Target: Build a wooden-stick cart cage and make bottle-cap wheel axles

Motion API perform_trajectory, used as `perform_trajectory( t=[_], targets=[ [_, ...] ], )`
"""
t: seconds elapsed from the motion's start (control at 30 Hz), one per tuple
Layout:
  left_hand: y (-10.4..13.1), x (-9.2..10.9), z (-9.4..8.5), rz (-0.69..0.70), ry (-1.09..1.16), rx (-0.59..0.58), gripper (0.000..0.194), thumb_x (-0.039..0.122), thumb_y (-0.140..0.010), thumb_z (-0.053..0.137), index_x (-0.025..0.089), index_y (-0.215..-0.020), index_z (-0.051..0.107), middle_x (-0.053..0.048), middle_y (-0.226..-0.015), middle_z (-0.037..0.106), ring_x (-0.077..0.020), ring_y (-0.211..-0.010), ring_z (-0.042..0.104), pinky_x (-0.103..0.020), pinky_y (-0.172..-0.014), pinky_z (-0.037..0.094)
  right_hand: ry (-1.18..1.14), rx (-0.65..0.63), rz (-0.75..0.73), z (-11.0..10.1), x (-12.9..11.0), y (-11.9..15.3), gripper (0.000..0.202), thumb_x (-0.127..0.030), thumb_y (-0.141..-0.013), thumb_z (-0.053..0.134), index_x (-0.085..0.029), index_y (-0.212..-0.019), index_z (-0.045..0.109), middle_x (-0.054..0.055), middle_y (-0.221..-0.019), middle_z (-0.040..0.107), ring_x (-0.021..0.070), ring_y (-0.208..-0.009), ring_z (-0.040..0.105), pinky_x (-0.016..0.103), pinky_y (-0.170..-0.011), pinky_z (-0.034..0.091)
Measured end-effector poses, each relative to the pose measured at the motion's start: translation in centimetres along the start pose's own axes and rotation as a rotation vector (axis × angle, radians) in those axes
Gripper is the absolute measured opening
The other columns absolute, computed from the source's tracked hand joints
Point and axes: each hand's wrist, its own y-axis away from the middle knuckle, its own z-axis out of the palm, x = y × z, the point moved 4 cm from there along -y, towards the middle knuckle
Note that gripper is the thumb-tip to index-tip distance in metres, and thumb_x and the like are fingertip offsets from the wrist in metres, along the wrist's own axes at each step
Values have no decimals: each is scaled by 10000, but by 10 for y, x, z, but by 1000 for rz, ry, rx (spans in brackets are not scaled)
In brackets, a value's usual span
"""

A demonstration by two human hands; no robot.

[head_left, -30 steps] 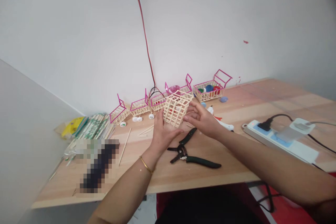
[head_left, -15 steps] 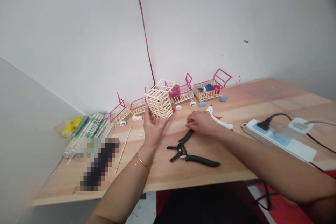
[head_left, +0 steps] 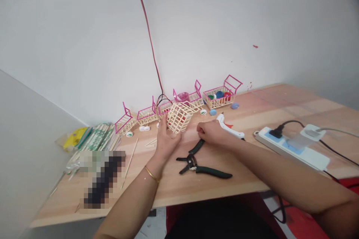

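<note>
A small basket of pale wooden sticks [head_left: 178, 118] is held tilted above the table by my left hand [head_left: 166, 142], its thumb and fingers on the near side and left edge. My right hand [head_left: 211, 133] is closed to the right of the basket, apart from it; whatever its curled fingers hold is too hidden to make out. Just below that hand lie dark green-handled pliers [head_left: 192, 161] with their jaws apart. A white glue gun [head_left: 228, 127] rests beyond my right wrist.
Pink-trimmed stick carts [head_left: 220, 98] line the wall, with bottle caps [head_left: 212, 112] in front. A power strip [head_left: 291, 147] with cables sits right. Bagged sticks [head_left: 97, 138], a loose stick [head_left: 129, 162] and a pixelated dark object [head_left: 103, 183] are left.
The stick basket has turned and tilted in my left hand, its open frame part now pointing right. My right hand stays closed near the pliers. The whole view has shifted slightly.
</note>
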Motion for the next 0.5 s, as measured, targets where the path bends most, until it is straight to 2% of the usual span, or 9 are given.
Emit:
perform_trajectory(
  t=[0.2,0.33,0.5],
  targets=[
    [-3,-2,-3,-11,-58,-71,826,199,-727,635,229,-1446,229,-117,-1454,357,-270,-1317,382,-437,-1082,344,1,-21,-8,-2,0,2,179,-336,-793,553,-197,-831,657,54,-863,720,214,-826,628,337,-792,322],
    [-5,0,-1,0,-89,-104,798,178,-706,621,215,-1423,274,-122,-1430,377,-278,-1319,370,-451,-1082,337,27,-20,-1,1,-2,-1,152,-255,-788,525,-188,-784,663,64,-828,721,220,-820,634,354,-807,317],
    [-5,0,1,-19,-80,-150,732,149,-683,596,190,-1372,351,-128,-1345,449,-274,-1263,429,-446,-1053,373,40,1,-16,3,0,0,139,-218,-764,519,-176,-781,650,72,-814,719,232,-806,639,378,-839,307]
  ],
)
